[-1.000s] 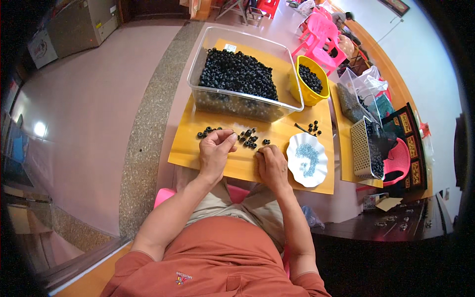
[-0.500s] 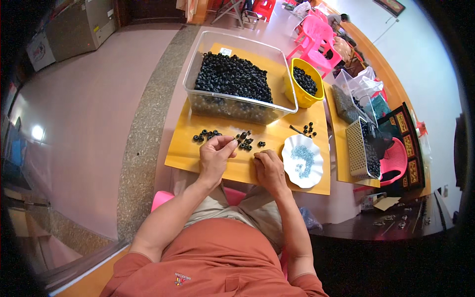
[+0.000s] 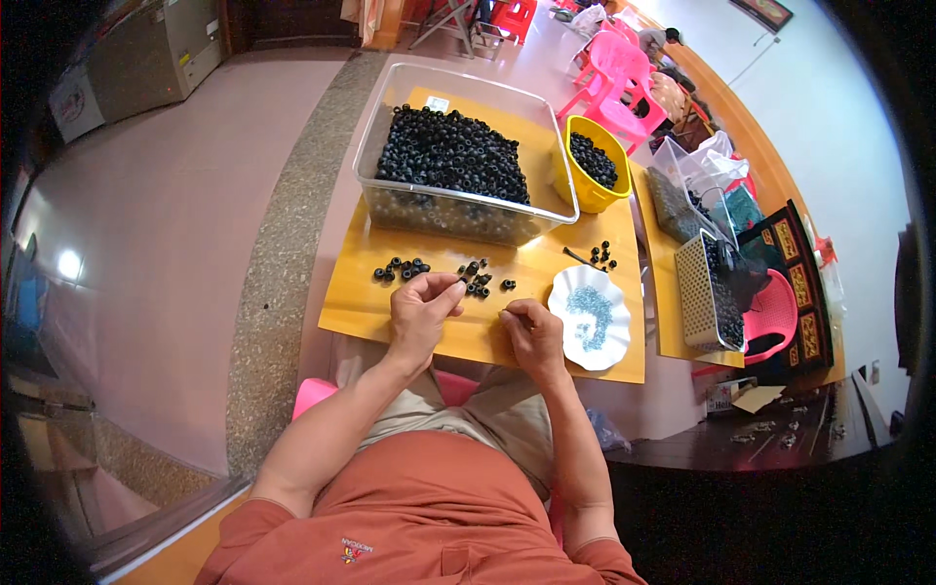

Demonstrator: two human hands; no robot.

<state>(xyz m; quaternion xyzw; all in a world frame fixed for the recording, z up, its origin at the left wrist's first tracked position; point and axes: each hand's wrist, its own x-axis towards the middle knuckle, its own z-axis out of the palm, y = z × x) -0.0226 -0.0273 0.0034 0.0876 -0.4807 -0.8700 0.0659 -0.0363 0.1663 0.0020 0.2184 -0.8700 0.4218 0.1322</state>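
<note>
Over the wooden table's near side, my left hand (image 3: 419, 317) is closed in a pinch, with a bit of a small black ring-shaped part showing at its fingertips. My right hand (image 3: 535, 336) pinches thumb against forefinger near the table's front edge; whatever lies between them is too small to make out. Just beyond the fingers is a loose group of black ring-shaped parts (image 3: 478, 280), and a second group (image 3: 401, 269) lies left of it. Beside my right hand stands a white scalloped dish (image 3: 611, 341) holding small, clear bluish pieces (image 3: 592, 310).
A large clear plastic bin (image 3: 458, 207) of black parts occupies the table's far side. Right of it stands a yellow tub (image 3: 593, 195) with more. A dark stick (image 3: 582, 257) and several black pieces lie beyond the dish. A perforated basket (image 3: 699, 292) stands on another table.
My right hand has turned and lifted slightly, its thumb and forefinger now in a pinch. The left hand keeps its pinch almost in place. The whole view has shifted a little.
</note>
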